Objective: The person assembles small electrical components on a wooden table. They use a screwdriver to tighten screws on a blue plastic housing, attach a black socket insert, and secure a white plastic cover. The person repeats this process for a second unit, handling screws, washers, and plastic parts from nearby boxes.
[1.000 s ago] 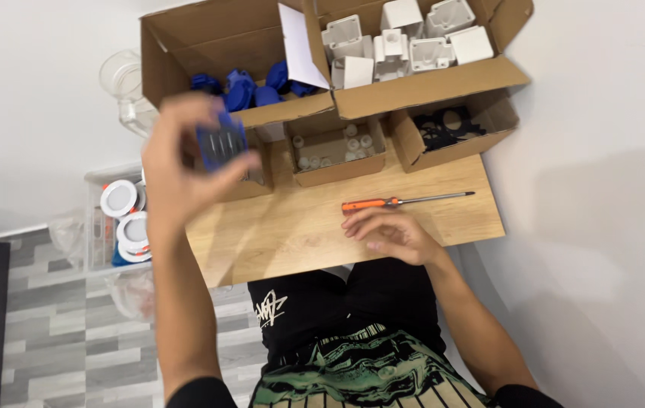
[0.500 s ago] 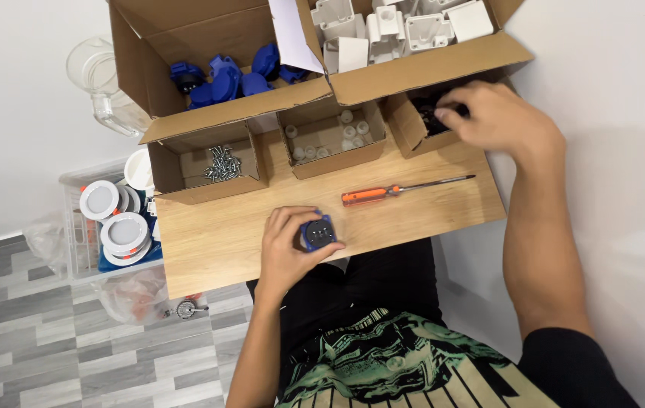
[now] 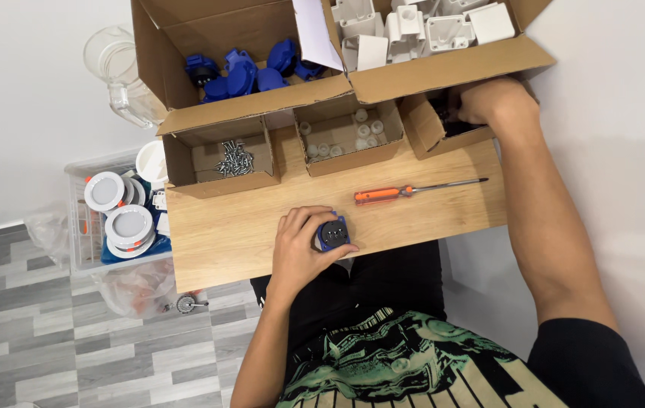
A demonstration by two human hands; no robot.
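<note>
My left hand (image 3: 300,245) grips a blue round socket part (image 3: 333,233) with a dark face, resting it on the wooden table (image 3: 216,227) near the front edge. My right hand (image 3: 492,102) reaches into a small cardboard box (image 3: 422,127) at the table's back right; its fingers are hidden inside among dark parts, so what they hold cannot be seen. An orange-handled screwdriver (image 3: 383,194) lies on the table between the two hands.
Behind stand a small box of screws (image 3: 233,159), a small box of white caps (image 3: 349,136), a large box of blue parts (image 3: 243,72) and one of white housings (image 3: 420,26). Left of the table is a bin of round white lamps (image 3: 122,215) and a clear jug (image 3: 114,64).
My left hand brought the blue part down from in front of the camera to the table. My right hand left the table by the screwdriver and went into the back right box.
</note>
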